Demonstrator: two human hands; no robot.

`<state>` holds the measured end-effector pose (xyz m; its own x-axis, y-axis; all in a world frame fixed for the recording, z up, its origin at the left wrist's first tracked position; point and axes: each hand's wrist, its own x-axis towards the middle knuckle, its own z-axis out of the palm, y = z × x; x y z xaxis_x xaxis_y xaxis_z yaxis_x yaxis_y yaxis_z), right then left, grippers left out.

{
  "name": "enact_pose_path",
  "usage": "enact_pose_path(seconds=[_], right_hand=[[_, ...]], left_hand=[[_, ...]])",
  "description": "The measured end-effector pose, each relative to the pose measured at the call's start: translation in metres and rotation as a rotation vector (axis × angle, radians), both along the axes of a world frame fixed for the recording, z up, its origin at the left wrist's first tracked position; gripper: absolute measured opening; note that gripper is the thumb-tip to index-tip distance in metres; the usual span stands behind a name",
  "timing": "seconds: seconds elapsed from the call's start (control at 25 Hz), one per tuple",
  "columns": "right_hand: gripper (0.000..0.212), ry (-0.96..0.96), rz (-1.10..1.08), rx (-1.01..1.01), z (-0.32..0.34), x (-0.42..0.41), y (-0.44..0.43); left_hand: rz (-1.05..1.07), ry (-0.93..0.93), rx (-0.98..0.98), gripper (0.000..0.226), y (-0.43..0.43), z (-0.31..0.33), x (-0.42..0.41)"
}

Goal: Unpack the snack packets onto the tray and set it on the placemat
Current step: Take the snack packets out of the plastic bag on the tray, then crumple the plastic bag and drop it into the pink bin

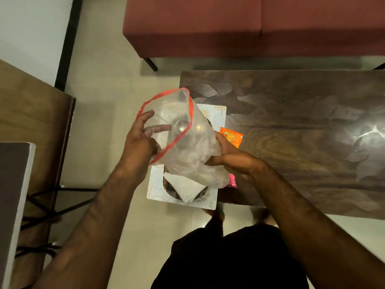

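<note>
I hold a clear plastic bag (183, 130) with a red zip rim in the air over the table's left end. My left hand (139, 140) grips the open rim, with fingers reaching inside the mouth. My right hand (233, 157) grips the bag's lower side. Under the bag lies a white placemat (154, 190) with gold ornament, overhanging the table edge. A round dark tray (200, 196) rests on the placemat, mostly hidden, with a white paper (183, 188) on it. An orange snack packet (232, 136) and a pink packet (231, 181) lie on the table beside the placemat.
The dark wooden table (302, 132) stretches to the right. A maroon sofa (250, 26) stands behind it. A brown wooden table (31, 113) with black legs is at the left. My feet (258, 215) stand on the pale tiled floor (116, 84).
</note>
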<state>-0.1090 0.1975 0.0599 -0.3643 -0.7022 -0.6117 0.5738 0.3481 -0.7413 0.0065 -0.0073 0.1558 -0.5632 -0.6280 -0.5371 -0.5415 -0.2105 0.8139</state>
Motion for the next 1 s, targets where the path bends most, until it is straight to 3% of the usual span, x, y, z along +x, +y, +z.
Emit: enact_pose_path(seconds=[0.16,0.24,0.32,0.36,0.4,0.44,0.48,0.52,0.56,0.6,0.68,0.8,0.88,1.0], right_hand=[[0.099,-0.084,-0.049,-0.144,0.029,0.007,-0.019],[0.098,-0.033,-0.047,-0.149,0.035,0.012,-0.028],[0.087,0.065,-0.062,-0.083,0.037,0.014,-0.029],[0.074,0.113,-0.095,-0.043,0.037,0.014,-0.027],[0.059,0.157,-0.140,-0.003,0.037,0.014,-0.023],[0.045,0.196,-0.190,0.043,0.038,0.014,-0.018],[0.035,0.226,-0.242,0.090,0.038,0.013,-0.012],[0.029,0.239,-0.297,0.131,0.039,0.012,-0.005],[0.029,0.246,-0.351,0.162,0.040,0.009,0.002],[0.032,0.259,-0.393,0.185,0.042,0.006,0.008],[0.037,0.332,-0.407,0.227,0.045,0.000,0.022],[0.038,0.439,-0.345,0.253,0.052,-0.004,0.039],[0.033,0.470,-0.345,0.212,0.057,-0.005,0.048],[0.023,0.458,-0.405,0.112,0.065,-0.005,0.067]], left_hand=[[-0.148,0.090,0.196,0.046,0.030,0.003,0.009],[-0.109,0.005,0.322,0.023,0.042,-0.012,0.021],[-0.103,-0.005,0.427,0.078,0.047,-0.018,0.023],[-0.065,0.164,0.724,0.098,0.060,-0.015,0.020],[-0.057,0.290,0.956,0.097,0.066,-0.017,0.018],[-0.038,0.202,0.628,0.066,0.065,-0.015,0.017],[-0.239,0.187,0.097,0.031,0.059,-0.015,0.015],[-0.378,0.154,0.017,0.017,0.067,-0.011,0.018],[-0.296,-0.025,0.091,0.021,0.063,-0.016,0.015],[-0.150,-0.063,0.101,0.022,0.053,-0.021,0.014],[-0.035,0.026,0.203,0.018,0.050,-0.018,0.013],[-0.289,0.139,0.380,0.041,0.085,-0.006,-0.009],[-0.412,0.158,0.387,0.052,0.119,-0.001,-0.029],[-0.303,0.130,0.287,0.048,0.167,-0.009,-0.056]])
